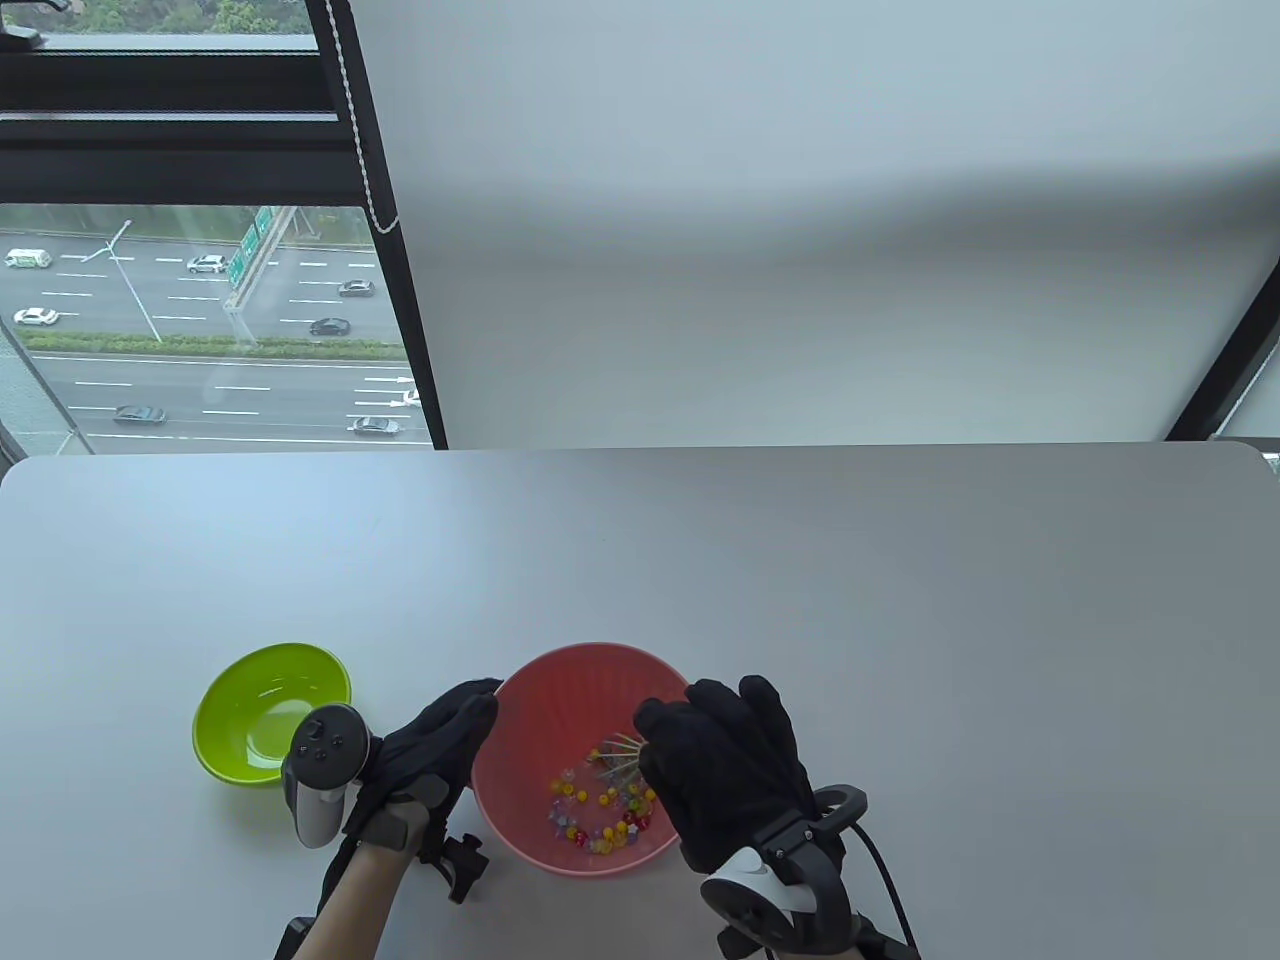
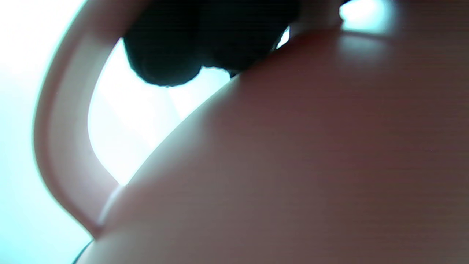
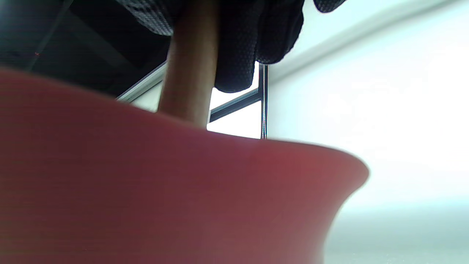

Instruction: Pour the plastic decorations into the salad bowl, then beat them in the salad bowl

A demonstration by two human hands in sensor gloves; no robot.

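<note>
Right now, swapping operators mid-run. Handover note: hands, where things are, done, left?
Left hand: fingers on the near-left rim of the pink salad bowl, steadying it.
Right hand: grips the wooden handle of a whisk, whose wire end is down in the bowl.
Plastic decorations: all visible ones lie in the pink bowl's bottom, near side.
Green bowl: left of the pink one, looks empty.
Done: pouring.
Left: the beating; these stills do not show how far along it is.
</note>
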